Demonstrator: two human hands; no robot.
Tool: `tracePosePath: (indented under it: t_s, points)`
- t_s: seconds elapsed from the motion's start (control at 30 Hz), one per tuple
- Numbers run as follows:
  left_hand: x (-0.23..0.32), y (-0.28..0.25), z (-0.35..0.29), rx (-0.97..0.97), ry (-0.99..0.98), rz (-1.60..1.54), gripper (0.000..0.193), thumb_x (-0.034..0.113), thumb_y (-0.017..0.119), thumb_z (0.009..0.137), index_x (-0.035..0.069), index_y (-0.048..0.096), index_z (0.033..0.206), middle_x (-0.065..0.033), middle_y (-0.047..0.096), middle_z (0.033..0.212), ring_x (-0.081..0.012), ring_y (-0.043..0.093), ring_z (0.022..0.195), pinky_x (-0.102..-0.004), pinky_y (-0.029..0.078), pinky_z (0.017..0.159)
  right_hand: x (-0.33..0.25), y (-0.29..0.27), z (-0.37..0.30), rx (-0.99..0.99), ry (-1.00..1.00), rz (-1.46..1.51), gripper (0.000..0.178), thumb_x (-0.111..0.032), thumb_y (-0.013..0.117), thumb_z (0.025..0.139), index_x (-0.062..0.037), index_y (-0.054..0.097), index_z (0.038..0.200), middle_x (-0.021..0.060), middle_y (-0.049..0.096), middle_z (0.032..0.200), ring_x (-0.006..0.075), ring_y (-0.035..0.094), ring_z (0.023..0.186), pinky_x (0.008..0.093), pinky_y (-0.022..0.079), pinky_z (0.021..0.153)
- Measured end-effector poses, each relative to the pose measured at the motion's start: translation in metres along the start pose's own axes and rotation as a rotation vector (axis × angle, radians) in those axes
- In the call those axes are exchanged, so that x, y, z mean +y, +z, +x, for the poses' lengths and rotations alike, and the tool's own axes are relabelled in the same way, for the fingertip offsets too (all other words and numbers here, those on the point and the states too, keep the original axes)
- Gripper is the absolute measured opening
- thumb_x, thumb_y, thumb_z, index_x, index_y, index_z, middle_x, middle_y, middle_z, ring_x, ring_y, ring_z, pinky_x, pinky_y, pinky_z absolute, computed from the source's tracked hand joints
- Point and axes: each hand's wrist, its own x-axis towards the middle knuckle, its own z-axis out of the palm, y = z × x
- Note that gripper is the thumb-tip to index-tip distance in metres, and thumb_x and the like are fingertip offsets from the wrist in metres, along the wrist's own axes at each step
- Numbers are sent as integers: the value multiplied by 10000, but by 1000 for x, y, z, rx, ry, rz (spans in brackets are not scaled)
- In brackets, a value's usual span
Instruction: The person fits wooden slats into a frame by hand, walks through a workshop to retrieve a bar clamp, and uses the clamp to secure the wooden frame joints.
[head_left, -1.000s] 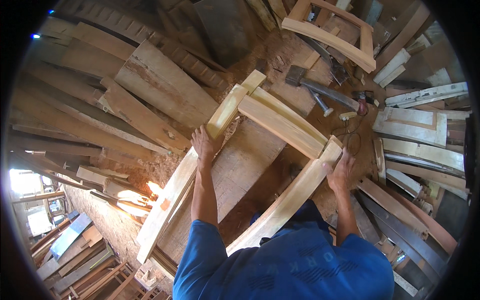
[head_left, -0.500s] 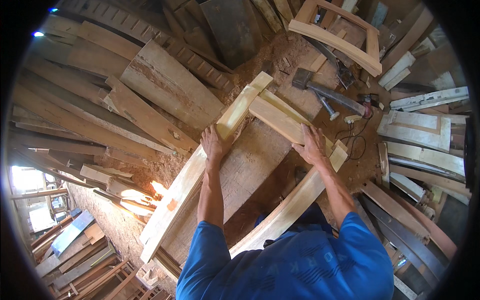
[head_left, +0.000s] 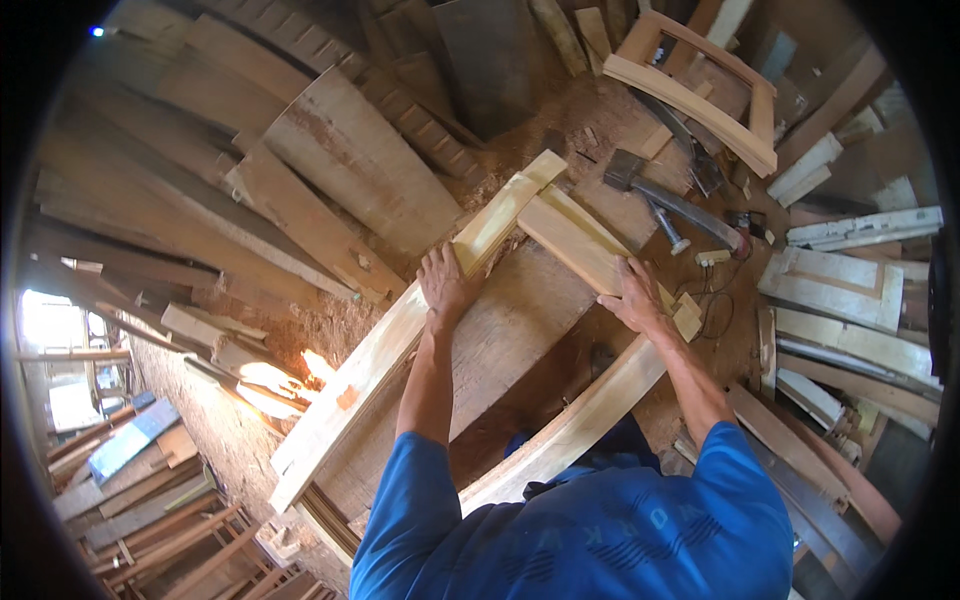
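Along the bench's left side, the left hand drapes over the left rail, grip unclear; past the bench's right edge, the right hand holds the crosspiece's end. Uneven pushes from these 2 could skew it, as the right rail sits off the bench.

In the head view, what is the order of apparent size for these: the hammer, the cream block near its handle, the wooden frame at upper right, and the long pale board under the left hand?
Long pale board
Wooden frame
Hammer
Cream block
The board seems nearer, which may enlarge it.
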Motion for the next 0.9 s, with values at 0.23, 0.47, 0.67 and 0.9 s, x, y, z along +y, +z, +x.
tracePosePath:
  t_s: [0.23, 0.47, 0.67, 0.9]
  points:
    - [-15, -3, -58, 605, 91, -361, 875, 390, 788, 760, 96, 368, 1470, -313, 210, 1544, -488, 254, 1397, -643, 265, 1065, -87, -15, 22, -252, 207, -307, 957, -390, 789, 774, -17, 299, 1507, 248, 338, 1515, 463, 378, 1340, 577, 320, 1086]
    - [-104, -70, -291, 630, -472, -220, 837, 371, 770, 790, 116, 377, 1484, -326, 176, 1557, -507, 247, 1387, -609, 206, 1113, -259, 85, 64, -160, -522, -22, 709, -277, 772, 783, -60, 483, 1393, 215, 441, 1419, 423, 442, 1269, 486, 366, 1073]
    - [-227, -99, -544, 519, -1266, 110, 878, 423, 808, 695, 53, 448, 1406, -322, 342, 1456, -440, 368, 1311, -545, 311, 1050, -441, 147, 21, -370, -910, 33, 764, -325, 801, 738, -96, 484, 1395, 210, 414, 1424, 417, 430, 1264, 521, 366, 1066]
    - [-277, -88, -723, 433, -1872, 9, 954, 500, 743, 761, 77, 314, 1501, -307, 274, 1530, -457, 243, 1432, -567, 170, 1171, -562, 222, -38, -501, -1127, -195, 937, -395, 844, 701, -103, 389, 1466, 235, 340, 1489, 432, 384, 1314, 542, 322, 1105]
